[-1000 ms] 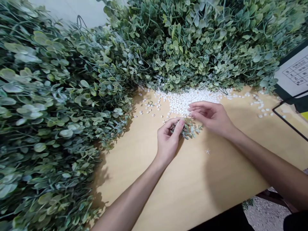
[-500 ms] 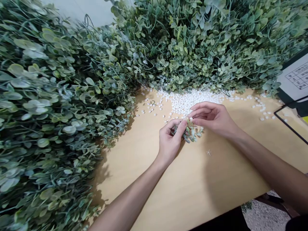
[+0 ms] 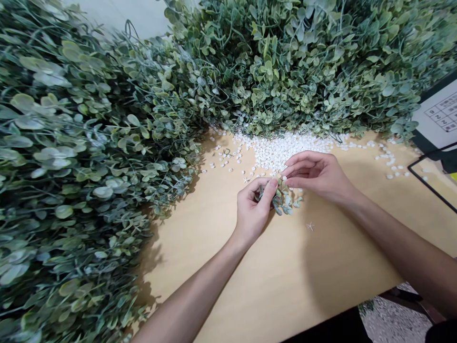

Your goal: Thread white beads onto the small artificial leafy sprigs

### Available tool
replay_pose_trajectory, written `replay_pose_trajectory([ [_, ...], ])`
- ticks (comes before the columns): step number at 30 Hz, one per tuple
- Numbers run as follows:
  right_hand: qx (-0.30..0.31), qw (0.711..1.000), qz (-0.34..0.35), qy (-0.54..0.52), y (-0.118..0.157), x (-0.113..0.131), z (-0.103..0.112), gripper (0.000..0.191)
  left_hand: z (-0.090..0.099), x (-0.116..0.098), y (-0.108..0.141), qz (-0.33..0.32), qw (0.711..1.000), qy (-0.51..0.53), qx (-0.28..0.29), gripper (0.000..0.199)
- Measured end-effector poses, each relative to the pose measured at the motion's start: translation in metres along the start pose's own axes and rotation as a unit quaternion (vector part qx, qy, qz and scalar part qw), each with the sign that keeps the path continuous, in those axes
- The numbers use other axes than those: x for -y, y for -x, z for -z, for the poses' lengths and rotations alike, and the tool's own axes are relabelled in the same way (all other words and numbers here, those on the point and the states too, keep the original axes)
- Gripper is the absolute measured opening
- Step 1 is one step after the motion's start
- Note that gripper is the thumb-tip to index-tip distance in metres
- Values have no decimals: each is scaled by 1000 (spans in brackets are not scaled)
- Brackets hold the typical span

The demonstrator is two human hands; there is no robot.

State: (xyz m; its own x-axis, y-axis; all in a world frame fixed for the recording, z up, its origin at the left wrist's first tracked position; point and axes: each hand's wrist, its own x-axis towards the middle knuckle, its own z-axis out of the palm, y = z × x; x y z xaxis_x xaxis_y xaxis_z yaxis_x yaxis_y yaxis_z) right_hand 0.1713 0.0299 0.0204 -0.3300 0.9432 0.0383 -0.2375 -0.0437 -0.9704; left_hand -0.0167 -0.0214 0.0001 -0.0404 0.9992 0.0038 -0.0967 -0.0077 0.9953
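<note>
While the left hand [image 3: 252,214] pinched a leafy sprig [image 3: 286,204] over the desk [image 3: 250,286], the right hand [image 3: 321,176] curled narrowly beside a white bead [image 3: 284,178], its grip unclear. Whether that bead was attached couldn't be told; many loose beads [image 3: 271,155] lay beyond.

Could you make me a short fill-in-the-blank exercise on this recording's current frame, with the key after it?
The leafy sprig is held in the person's ____ hand.
The many small heaped pieces are ____ in colour.
The small object lying below the right hand in the picture is shaped like a ____.
The printed sheet is at the picture's ____ edge.

Missing words: left; white; star; right.
</note>
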Motion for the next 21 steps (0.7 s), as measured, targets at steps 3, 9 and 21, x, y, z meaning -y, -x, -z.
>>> replay_pose_trajectory([
  [3, -1, 1000, 0, 7, 0, -1, 1, 53, 0, -1, 0, 3, 1000, -5, 0, 33],
  [9, 11, 1000, 5, 16, 0, -3, 3, 50, -1, -2, 1, 5, 1000, -6, -4, 34],
  [21, -11, 997, 34, 68, 5, -5, 0, 40, -2, -5, 2, -20, 998, -66, -14, 35],
])
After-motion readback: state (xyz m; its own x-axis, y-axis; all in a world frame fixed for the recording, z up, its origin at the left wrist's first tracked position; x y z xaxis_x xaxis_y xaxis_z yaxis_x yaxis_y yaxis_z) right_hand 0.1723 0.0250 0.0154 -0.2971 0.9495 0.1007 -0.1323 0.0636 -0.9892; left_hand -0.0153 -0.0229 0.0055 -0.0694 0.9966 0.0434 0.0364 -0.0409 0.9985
